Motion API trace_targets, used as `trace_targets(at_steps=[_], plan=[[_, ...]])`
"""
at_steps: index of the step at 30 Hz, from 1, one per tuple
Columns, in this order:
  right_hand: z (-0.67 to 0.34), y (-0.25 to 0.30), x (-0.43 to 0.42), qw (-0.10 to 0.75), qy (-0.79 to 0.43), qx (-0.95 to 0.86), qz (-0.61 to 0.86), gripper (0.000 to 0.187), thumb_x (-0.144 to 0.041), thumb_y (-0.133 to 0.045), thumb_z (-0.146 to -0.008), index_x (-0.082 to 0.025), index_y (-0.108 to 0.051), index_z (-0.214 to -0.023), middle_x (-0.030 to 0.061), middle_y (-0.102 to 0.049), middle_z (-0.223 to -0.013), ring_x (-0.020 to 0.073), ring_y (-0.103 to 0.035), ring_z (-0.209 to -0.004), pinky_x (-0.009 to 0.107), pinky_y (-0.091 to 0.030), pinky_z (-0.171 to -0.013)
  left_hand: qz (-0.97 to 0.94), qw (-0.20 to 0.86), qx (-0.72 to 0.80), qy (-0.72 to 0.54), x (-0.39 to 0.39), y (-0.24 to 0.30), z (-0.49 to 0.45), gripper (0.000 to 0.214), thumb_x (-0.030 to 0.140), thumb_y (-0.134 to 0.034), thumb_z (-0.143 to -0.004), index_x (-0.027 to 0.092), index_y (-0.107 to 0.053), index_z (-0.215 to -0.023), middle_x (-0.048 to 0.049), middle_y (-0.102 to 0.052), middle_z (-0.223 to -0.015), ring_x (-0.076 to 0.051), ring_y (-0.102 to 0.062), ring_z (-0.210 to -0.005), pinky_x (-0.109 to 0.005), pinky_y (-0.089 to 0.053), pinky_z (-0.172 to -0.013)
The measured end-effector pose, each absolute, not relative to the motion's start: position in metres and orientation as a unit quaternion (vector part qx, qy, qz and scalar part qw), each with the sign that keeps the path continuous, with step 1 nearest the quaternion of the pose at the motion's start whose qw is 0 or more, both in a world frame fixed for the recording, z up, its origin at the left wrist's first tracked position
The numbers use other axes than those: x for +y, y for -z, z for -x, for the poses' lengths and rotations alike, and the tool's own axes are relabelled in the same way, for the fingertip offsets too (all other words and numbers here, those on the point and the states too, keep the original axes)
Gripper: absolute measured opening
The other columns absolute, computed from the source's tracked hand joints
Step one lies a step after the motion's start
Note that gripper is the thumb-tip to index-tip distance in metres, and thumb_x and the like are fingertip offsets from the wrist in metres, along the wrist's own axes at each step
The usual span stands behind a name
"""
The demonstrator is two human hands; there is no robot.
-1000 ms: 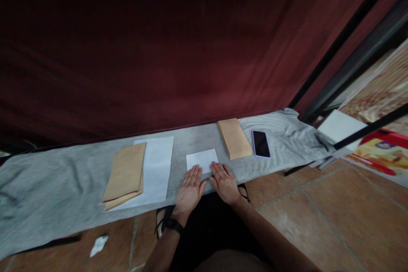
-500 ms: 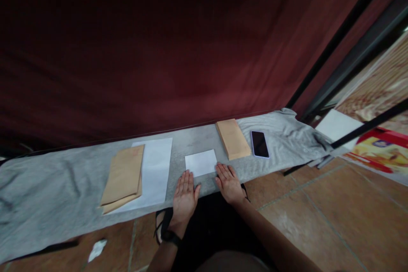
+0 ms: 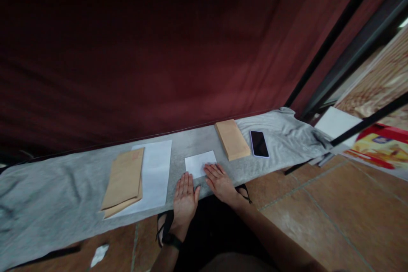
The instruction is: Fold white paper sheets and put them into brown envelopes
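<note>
A small folded white paper (image 3: 198, 162) lies on the grey cloth (image 3: 57, 195) in front of me. My right hand (image 3: 219, 182) lies flat and open, its fingertips on the paper's near right corner. My left hand (image 3: 185, 196) rests flat and open on the cloth just below the paper's left edge, not touching it. A black watch sits on my left wrist.
Brown envelopes (image 3: 124, 176) lie on a large white sheet (image 3: 156, 170) to the left. A stack of brown envelopes (image 3: 232, 139) and a dark phone (image 3: 259, 143) lie to the right. A dark red curtain hangs behind. Tiled floor, a white scrap (image 3: 99, 254) and printed boards surround the cloth.
Both hands slid back from the paper half a second ago. My right hand has since moved left onto the paper's corner, while the left stays just below it.
</note>
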State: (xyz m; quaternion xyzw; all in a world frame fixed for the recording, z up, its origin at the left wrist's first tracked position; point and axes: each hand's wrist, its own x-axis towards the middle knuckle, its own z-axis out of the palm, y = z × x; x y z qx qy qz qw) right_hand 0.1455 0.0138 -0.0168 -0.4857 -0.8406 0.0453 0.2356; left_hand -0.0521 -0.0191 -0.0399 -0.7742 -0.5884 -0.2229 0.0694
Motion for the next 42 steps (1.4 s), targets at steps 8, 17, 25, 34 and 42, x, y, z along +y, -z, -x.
trace_targets(at_steps=[8,17,25,34,42], plan=[[-0.143,0.022,0.012,0.230,-0.053,-0.841,0.487,0.042,-0.033,-0.044,-0.104,-0.021,-0.052,-0.144,0.0070,-0.050,-0.151,0.0207,-0.047,-0.138,0.045,-0.028,-0.121,0.773,0.092,-0.594,0.203,-0.017,0.035,0.048,0.057,0.038,-0.037,-0.101,0.006,-0.042,-0.148,-0.0221,-0.050,-0.149,-0.033,-0.042,-0.142,-0.054,-0.040,-0.115],[-0.143,0.025,0.012,0.213,-0.062,-0.844,0.488,0.049,-0.025,-0.047,-0.100,-0.018,-0.046,-0.149,0.0076,-0.047,-0.153,0.0208,-0.045,-0.140,0.045,-0.026,-0.122,0.809,0.031,-0.555,0.192,0.003,0.023,0.013,0.055,0.036,-0.035,-0.101,0.013,-0.041,-0.150,-0.0143,-0.048,-0.152,-0.027,-0.039,-0.145,-0.049,-0.036,-0.118],[-0.140,0.027,0.012,0.230,-0.038,-0.819,0.525,0.049,-0.025,-0.050,-0.098,-0.017,-0.049,-0.147,0.0090,-0.049,-0.151,0.0219,-0.047,-0.139,0.044,-0.027,-0.121,0.782,0.026,-0.586,0.212,0.001,0.031,0.020,0.064,0.045,-0.037,-0.100,0.009,-0.034,-0.153,-0.0198,-0.043,-0.154,-0.031,-0.037,-0.145,-0.053,-0.038,-0.116],[-0.150,0.027,0.012,0.252,-0.016,-0.775,0.579,0.044,-0.027,-0.043,-0.103,-0.016,-0.052,-0.144,0.0097,-0.054,-0.146,0.0242,-0.051,-0.135,0.047,-0.031,-0.119,0.752,0.056,-0.609,0.244,-0.002,0.037,0.027,0.070,0.046,-0.038,-0.101,0.008,-0.023,-0.157,-0.0236,-0.040,-0.155,-0.035,-0.039,-0.144,-0.056,-0.038,-0.115],[-0.155,0.020,0.017,0.271,-0.036,-0.762,0.587,0.042,-0.027,-0.040,-0.103,-0.015,-0.057,-0.140,0.0092,-0.059,-0.141,0.0238,-0.051,-0.135,0.047,-0.034,-0.118,0.733,0.086,-0.622,0.261,-0.002,0.039,0.026,0.067,0.037,-0.034,-0.102,0.012,-0.009,-0.160,-0.0235,-0.040,-0.155,-0.035,-0.041,-0.143,-0.056,-0.041,-0.113]])
